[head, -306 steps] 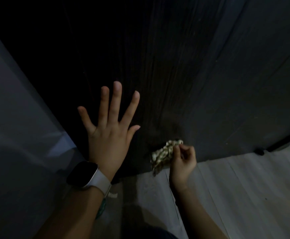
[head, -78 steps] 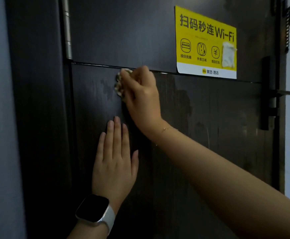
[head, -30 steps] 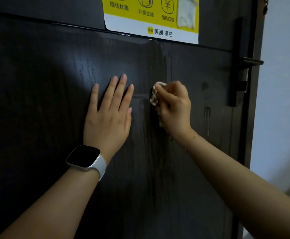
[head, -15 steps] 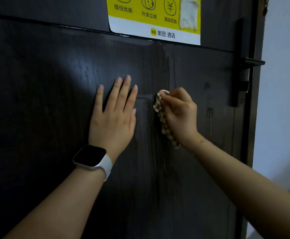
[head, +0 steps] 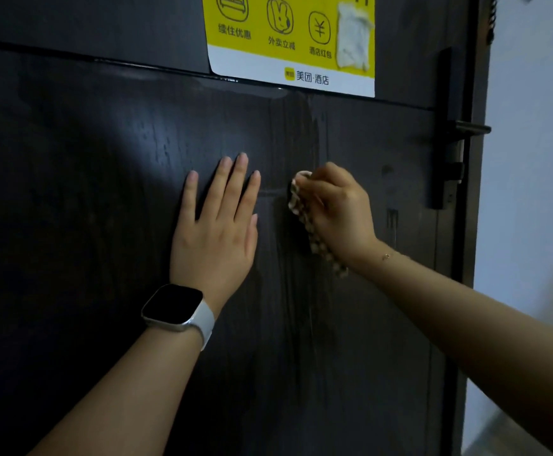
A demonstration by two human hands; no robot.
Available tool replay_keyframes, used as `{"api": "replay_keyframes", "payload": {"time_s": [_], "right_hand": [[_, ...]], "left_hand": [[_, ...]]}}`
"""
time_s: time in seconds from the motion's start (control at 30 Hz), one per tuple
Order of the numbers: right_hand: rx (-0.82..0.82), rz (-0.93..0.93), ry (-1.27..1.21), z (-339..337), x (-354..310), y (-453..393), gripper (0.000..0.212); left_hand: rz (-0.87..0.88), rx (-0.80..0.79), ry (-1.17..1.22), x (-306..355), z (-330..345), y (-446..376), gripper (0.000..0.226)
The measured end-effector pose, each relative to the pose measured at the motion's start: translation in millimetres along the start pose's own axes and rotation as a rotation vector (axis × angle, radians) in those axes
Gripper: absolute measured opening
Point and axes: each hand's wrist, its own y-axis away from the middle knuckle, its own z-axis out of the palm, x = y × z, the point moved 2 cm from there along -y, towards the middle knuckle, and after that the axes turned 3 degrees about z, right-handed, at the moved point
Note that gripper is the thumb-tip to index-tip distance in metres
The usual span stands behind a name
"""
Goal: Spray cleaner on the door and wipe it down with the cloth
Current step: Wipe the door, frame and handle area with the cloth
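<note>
The dark wood-grain door (head: 87,192) fills the view, with wet streaks down its middle. My left hand (head: 217,225) lies flat against the door, fingers straight and pointing up, a watch on its wrist. Just to its right, my right hand (head: 334,212) grips a bunched, pale patterned cloth (head: 304,218) and holds it against the door. Part of the cloth hangs out below the hand. No spray bottle is in view.
A yellow and white sticker (head: 288,37) sits on the door's upper panel above my hands. A dark lever handle and lock plate (head: 449,133) stand at the door's right edge. A pale wall (head: 532,159) lies to the right of the door.
Over ten seconds my right hand went from the door's bottom edge to mid-height. In the last second it slid the cloth slightly down; the left hand stayed flat beside it.
</note>
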Motion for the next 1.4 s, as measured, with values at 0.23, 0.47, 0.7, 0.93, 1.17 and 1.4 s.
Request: {"api": "replay_keyframes", "payload": {"time_s": [0.23,0.47,0.7,0.93,1.17,1.4], "right_hand": [[-0.169,0.118,-0.238,16,16,174,0.024],[-0.159,0.394,-0.37,21,-7,222,0.012],[0.116,0.495,-0.491,20,-8,129,0.022],[-0.187,0.571,-0.438,34,-18,270,0.033],[0.061,0.528,-0.535,27,-15,148,0.025],[-0.115,0.576,-0.466,30,-11,251,0.024]], "left_hand": [[-0.006,0.005,-0.006,0,1,1,0.055],[0.0,-0.002,0.005,1,1,1,0.055],[-0.004,0.013,0.011,0,1,1,0.054],[0.0,0.014,-0.001,1,1,1,0.054],[-0.003,0.022,0.003,1,1,2,0.053],[-0.007,0.02,0.006,1,2,2,0.053]]}}
